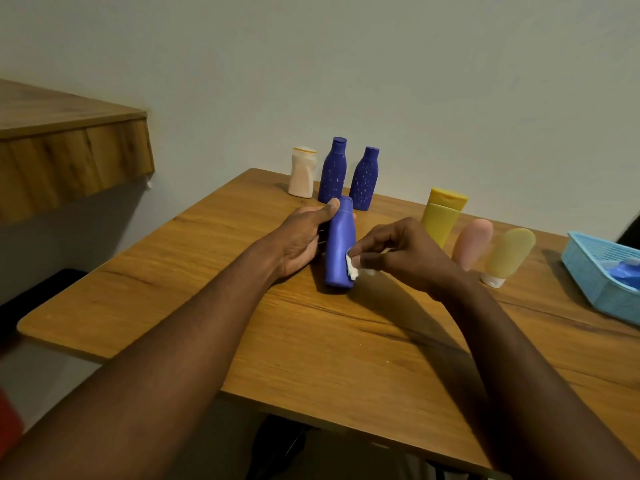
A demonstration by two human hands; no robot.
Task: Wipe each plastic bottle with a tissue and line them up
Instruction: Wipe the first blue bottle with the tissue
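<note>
Seven bottles are sitting on one wooden table [242,323]; one cream bottle [302,172] is making up the first kind; two speckled dark blue ones are making the second, the left speckled bottle [332,169] and the right speckled bottle [363,180]; one plain blue bottle [340,244] is adding a third; three tubes are completing the seven, one yellow flip-cap tube [441,216], one pink tube [472,242], one pale yellow tube [509,254]; one blue container [623,273], partly hidden, is lying in one light blue basket [595,289]; one tissue [351,266] is showing; two hands are showing, the left hand [299,237] and the right hand [405,251].
</note>
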